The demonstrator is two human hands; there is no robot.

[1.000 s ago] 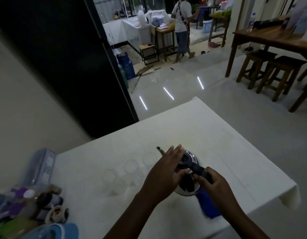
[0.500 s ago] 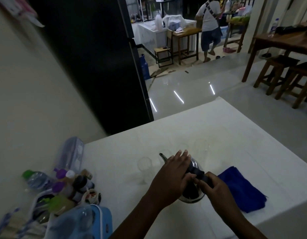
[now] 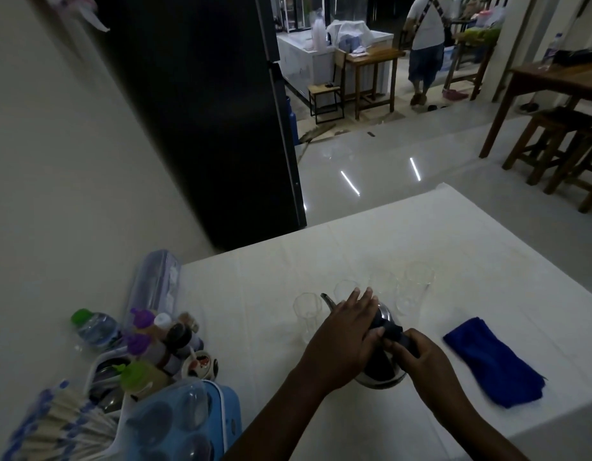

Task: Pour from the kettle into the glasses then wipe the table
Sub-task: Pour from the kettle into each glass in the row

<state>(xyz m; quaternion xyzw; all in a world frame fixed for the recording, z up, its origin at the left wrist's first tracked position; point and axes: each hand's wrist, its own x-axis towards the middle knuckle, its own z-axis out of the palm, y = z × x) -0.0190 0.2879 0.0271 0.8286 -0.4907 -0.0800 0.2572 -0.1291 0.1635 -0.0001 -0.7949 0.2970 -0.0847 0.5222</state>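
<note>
Near the surface's [image 3: 454, 247] front edge, both hands grip the kettle [image 3: 386, 322]; glasses [image 3: 307, 311] look empty, cloth [image 3: 490, 364] unused.

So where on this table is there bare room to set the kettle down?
Free: the white cloth beyond the glasses toward the far edge of the table, and the strip between the kettle and the blue cloth. Crowded: the near-left corner, packed with bottles and a blue tray.

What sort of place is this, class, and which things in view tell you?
Probably a small eatery or home dining area: a cloth-covered table, wooden tables and stools, a condiment cluster, and a kitchen counter behind.
</note>
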